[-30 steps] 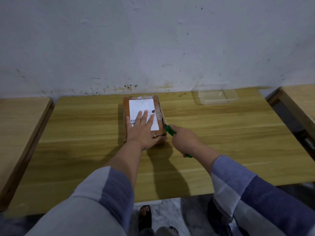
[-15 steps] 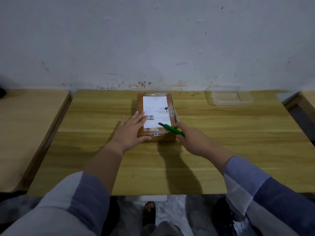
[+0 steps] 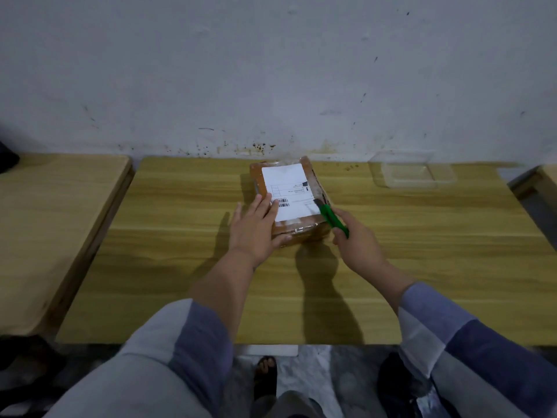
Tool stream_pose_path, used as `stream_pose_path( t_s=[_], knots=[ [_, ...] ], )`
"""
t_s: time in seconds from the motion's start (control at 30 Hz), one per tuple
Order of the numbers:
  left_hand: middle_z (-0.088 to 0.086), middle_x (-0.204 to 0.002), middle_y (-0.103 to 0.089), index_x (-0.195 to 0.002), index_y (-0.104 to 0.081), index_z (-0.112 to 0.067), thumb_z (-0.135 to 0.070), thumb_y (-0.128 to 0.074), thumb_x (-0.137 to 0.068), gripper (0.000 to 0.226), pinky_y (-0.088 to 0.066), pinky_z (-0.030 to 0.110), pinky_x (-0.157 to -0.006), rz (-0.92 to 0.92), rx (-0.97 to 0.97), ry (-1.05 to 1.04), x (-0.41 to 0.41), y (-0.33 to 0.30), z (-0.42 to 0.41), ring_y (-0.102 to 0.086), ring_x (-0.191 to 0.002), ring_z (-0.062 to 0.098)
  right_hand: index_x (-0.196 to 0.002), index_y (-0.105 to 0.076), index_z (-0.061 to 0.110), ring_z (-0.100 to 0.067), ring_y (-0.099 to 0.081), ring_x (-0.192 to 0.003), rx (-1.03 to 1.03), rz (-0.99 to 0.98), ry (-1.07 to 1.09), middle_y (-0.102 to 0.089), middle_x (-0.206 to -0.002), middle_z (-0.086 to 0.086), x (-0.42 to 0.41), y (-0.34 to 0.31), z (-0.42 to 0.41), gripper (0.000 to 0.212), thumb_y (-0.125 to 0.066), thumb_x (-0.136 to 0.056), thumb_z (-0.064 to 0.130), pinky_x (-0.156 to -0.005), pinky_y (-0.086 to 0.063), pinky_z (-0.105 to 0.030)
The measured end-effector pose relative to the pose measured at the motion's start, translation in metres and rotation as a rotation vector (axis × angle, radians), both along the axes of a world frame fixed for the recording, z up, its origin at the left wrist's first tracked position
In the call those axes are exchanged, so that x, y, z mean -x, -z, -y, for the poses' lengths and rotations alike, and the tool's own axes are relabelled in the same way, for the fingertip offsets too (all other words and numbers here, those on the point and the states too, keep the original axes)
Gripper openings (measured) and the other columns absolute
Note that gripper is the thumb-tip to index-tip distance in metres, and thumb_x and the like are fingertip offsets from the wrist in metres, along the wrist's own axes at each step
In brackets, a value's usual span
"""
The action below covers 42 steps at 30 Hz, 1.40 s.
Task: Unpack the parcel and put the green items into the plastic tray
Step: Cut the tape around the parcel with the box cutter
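Head camera shows the parcel (image 3: 291, 203), a brown box wrapped in clear tape with a white label (image 3: 286, 191) on top, lying on the wooden table (image 3: 180, 267) near the far edge, a little left of the middle of that edge. The box looks closed on every side that I can see, so I judge that the unpacking is only at its first step. My left hand (image 3: 256, 227) lies flat and spread on the near left corner of the parcel, fingers over the edge of the label and thumb against the near side; it presses and does not grasp. My right hand (image 3: 355, 239) is clenched around a green cutter (image 3: 333, 220), and its tip touches the top of the parcel near the right edge. Whether the blade has already cut the tape, I cannot tell. The plastic tray (image 3: 413, 173), clear and with nothing inside that I can see, stands near the far right corner of the table, well apart from the parcel. No green items are out yet, so opening the box, taking them out and putting them into the tray all remain.
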<state>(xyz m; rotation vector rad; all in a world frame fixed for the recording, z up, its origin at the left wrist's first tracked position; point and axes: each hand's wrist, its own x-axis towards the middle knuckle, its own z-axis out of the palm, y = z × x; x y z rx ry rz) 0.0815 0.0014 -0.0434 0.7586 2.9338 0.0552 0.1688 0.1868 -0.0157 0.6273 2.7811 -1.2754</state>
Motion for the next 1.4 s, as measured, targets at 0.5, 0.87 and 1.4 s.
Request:
stream_pose_path(
  t_s=[0.5, 0.87, 1.4],
  knots=[
    [-0.003, -0.162, 0.004, -0.153, -0.001, -0.029, -0.071, -0.027, -0.089, 0.081, 0.001, 0.052, -0.117, 0.021, 0.043, 0.131, 0.013, -0.001, -0.042, 0.006, -0.149, 0.016, -0.148, -0.017, 0.038, -0.022, -0.047, -0.072, 0.566, 0.137, 0.457, -0.045, -0.107, -0.006, 0.004, 0.013, -0.002, 0.055, -0.032, -0.1, 0.015, -0.065, -0.045, -0.035],
    [0.003, -0.161, 0.011, -0.152, 0.006, -0.028, -0.066, -0.044, -0.084, 0.093, -0.002, 0.049, -0.118, 0.024, 0.146, 0.287, 0.026, -0.003, -0.031, 0.01, -0.148, 0.024, -0.146, -0.023, 0.039, -0.018, -0.044, -0.067, 0.679, 0.103, 0.55, -0.048, -0.1, -0.003, 0.01, 0.017, 0.013, 0.054, -0.031, -0.099, 0.015, -0.07, -0.045, -0.039],
    [0.002, -0.161, 0.014, -0.152, 0.008, -0.029, -0.065, -0.045, -0.085, 0.093, -0.005, 0.052, -0.117, 0.03, 0.191, 0.212, 0.018, -0.001, -0.04, 0.011, -0.148, 0.023, -0.147, -0.012, 0.044, -0.021, -0.047, -0.068, 0.705, 0.163, 0.531, -0.051, -0.094, -0.005, 0.009, 0.012, 0.037, 0.059, -0.03, -0.098, 0.016, -0.074, -0.048, -0.041]
  ],
)
